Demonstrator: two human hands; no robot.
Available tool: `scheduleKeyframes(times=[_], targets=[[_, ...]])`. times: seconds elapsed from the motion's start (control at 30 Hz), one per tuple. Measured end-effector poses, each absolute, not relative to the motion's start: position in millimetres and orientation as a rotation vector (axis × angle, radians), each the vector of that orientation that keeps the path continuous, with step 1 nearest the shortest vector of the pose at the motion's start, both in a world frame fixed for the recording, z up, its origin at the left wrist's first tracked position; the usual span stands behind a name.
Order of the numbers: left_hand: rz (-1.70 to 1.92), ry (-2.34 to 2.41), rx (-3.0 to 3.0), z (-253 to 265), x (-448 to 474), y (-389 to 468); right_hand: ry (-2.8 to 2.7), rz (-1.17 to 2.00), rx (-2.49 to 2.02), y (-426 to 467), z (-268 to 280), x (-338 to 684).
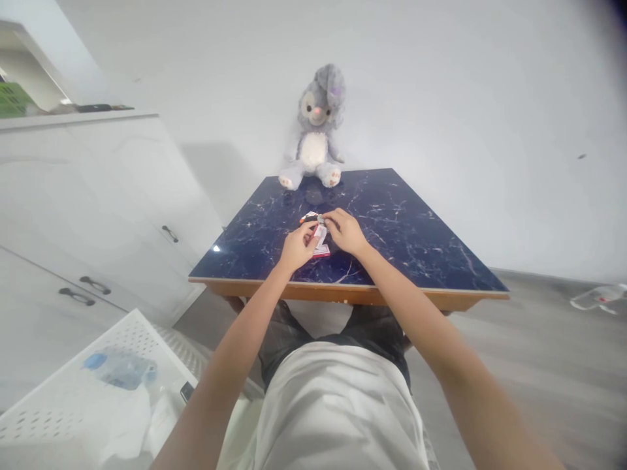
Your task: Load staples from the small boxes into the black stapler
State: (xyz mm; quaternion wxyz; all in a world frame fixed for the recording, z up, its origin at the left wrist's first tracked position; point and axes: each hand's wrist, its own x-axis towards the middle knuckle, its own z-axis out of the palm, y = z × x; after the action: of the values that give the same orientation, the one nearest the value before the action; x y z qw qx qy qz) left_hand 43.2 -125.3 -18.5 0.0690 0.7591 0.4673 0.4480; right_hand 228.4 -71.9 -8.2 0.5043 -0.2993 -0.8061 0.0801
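Observation:
Both of my hands meet over the middle of a dark blue marble-look table. My left hand has its thumb and fingers closed at the left edge of a white printed slip with red along its side. My right hand is pinched on a small silvery-grey piece, too small to name. Just left of that piece lies a dark object with an orange end, partly over something white. A flat red-and-white packet rests on the table beside my left thumb. My fingers hide parts of these things.
A grey plush rabbit sits at the table's far edge against the wall. White cabinets stand to the left. At the lower left, a white perforated surface bears a plastic bottle. A transparent plastic item lies at the right.

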Motion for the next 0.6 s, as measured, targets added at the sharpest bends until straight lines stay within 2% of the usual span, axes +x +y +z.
scheduleKeyframes(times=[0.4,0.6], targets=[[1.331,1.401,2.275,-18.4,42.5,-126.5,-1.846,0.429,-0.797,-78.3,-3.7,226.1],[1.324,1.381,2.26,-20.8,43.0,-124.5,-1.927,0.43,-0.78,-73.5,-6.0,227.9]])
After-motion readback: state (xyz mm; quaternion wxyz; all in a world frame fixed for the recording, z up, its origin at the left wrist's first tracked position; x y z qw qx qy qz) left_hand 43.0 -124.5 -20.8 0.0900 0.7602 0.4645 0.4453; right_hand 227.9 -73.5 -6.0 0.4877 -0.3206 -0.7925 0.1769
